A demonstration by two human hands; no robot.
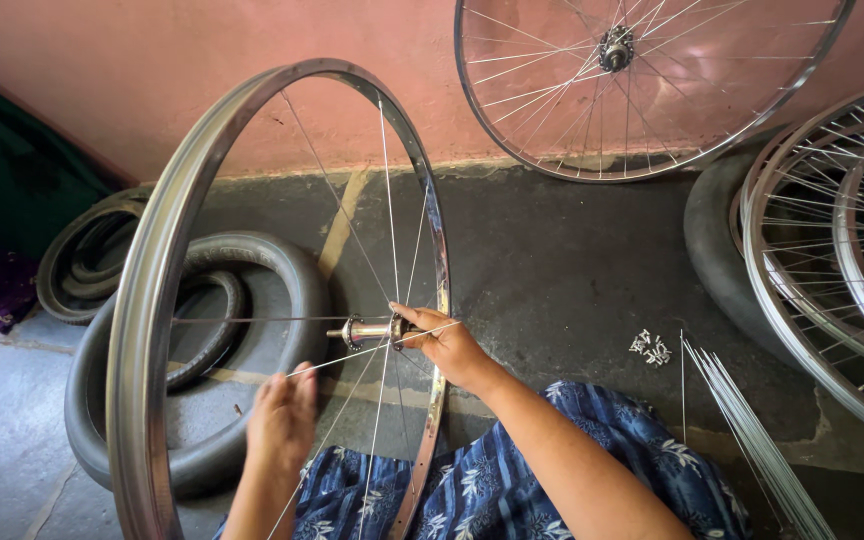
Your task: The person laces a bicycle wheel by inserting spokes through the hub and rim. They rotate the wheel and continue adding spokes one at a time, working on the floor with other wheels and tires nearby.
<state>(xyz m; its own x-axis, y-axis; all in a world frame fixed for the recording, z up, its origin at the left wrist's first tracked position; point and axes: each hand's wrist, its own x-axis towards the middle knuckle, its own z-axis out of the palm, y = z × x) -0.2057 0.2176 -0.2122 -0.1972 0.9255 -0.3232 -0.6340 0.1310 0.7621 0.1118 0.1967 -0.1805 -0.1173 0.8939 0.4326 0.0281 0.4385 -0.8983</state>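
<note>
1. Rim [157, 300], the largest thing, stands upright in the centre-left of the frame, silver and only partly laced; a few spokes run from it to the hub.
2. Tyres [202, 400] lie flat on the floor behind the rim at left; a finished wheel [642, 90] leans on the pink wall at upper right, and more wheels [832, 260] stand at the right edge.
3. Right hand [452, 345] is in the middle of the frame, fingers pinched closed on the hub [367, 330] end and, it seems, on a spoke there.
4. Left hand [282, 415] is at lower centre-left, fingers closed lightly around a thin spoke [337, 362] that runs up to the hub.
5. Loose spokes [752, 430] lie in a bundle at lower right, with a small pile of nipples [652, 348] just beside them.
6. Step in hand, as I judge: lacing a spoke between hub and rim. The next move calls for guiding the free end to a rim hole while keeping the hub steady.
</note>
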